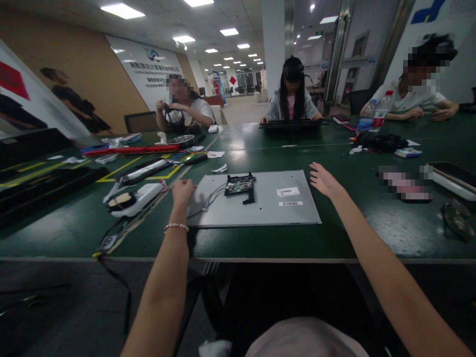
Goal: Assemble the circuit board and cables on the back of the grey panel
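Observation:
A flat silver panel [267, 208] lies on the green table in front of me. On its upper middle part rests a black bracket with a circuit board [240, 185], and thin grey cables [212, 197] run from it toward the panel's left edge. My left hand [183, 191] is at the panel's left edge with its fingers curled; what they hold, if anything, is hidden. Beside the panel's upper right edge, my right hand [324, 179] has its fingers spread and holds nothing. Two white labels [287, 192] are on the panel's right part.
Left of the panel are a white device [139, 198], cables and long black parts [44, 191]. At the right lie a phone [453, 177] and a pink item [404, 183]. Two bottles [380, 113] stand farther back. Several people sit across the green table [260, 243].

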{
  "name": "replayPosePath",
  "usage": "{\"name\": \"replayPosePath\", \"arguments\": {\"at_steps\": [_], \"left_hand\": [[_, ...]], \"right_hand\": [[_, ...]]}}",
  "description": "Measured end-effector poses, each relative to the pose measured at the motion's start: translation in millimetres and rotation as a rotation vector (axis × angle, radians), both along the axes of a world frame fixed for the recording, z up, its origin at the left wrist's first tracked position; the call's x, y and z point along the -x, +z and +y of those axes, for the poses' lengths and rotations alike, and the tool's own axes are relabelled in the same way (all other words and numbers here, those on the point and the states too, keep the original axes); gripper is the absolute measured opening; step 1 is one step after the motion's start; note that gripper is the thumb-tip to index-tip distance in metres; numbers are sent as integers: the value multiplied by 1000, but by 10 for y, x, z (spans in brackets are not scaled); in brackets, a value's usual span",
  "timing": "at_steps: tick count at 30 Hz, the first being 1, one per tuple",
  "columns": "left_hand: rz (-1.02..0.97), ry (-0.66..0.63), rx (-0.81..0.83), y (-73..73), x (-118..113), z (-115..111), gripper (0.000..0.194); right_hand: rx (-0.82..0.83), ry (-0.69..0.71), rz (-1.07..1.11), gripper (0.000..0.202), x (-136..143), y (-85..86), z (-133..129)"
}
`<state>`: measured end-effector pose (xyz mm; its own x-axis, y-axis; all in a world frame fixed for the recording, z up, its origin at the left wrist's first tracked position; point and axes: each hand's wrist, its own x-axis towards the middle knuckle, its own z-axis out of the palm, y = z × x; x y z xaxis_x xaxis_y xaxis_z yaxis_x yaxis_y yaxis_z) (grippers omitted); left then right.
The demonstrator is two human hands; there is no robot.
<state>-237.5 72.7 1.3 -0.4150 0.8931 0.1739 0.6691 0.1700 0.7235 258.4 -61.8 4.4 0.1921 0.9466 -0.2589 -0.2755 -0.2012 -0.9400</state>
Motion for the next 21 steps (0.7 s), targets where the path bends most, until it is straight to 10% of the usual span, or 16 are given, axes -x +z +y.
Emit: {"name": "replayPosePath", "arguments": {"at_steps": [21], "left_hand": [[-546,-144,148,146,-260,-158,26]], "right_hand": [[22,-41,-343,69,-357,-131,82]]}}
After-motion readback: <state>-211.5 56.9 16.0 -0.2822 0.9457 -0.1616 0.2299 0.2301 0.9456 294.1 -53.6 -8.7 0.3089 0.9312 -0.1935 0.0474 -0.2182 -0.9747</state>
